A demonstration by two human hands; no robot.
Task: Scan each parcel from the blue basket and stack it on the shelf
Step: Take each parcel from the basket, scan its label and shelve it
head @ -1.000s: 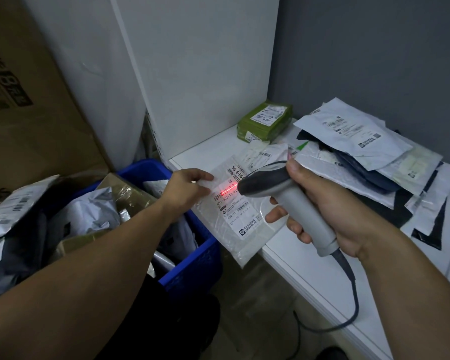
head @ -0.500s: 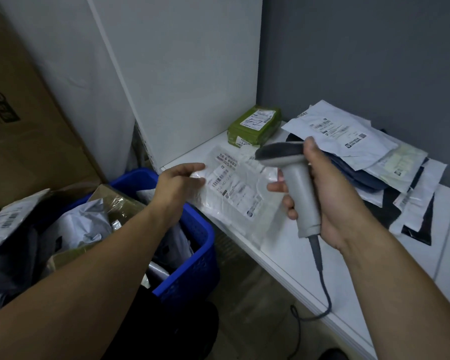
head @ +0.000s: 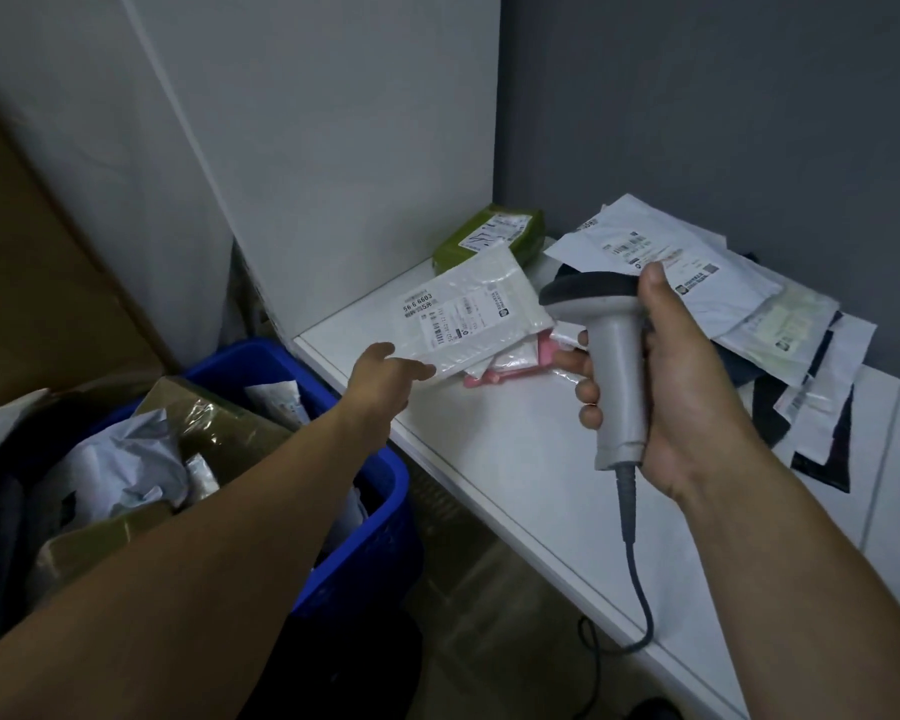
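- The blue basket [head: 380, 475], just left of the shelf [head: 515, 459], holds a heap of parcels, waiting for the scanner by my reading.
- From my remote seat, the left hand [head: 380, 376] reaches the clear parcel [head: 479, 309] over the shelf's left end, fingers at its near corner. I cannot tell whether they are pinching or letting go.
- The right hand [head: 692, 387] wraps the scanner [head: 614, 366] upright above the shelf, parked, I judge, while the parcel joins the stack [head: 697, 283] at the shelf's back.

Item: my single feed, head-worn wide-angle camera. Looks forward and down from above, near the shelf [head: 489, 439], facing its back-left corner where white panel [head: 333, 148] meets grey wall [head: 697, 122]. Blue basket [head: 385, 475] sits below the shelf's left edge.
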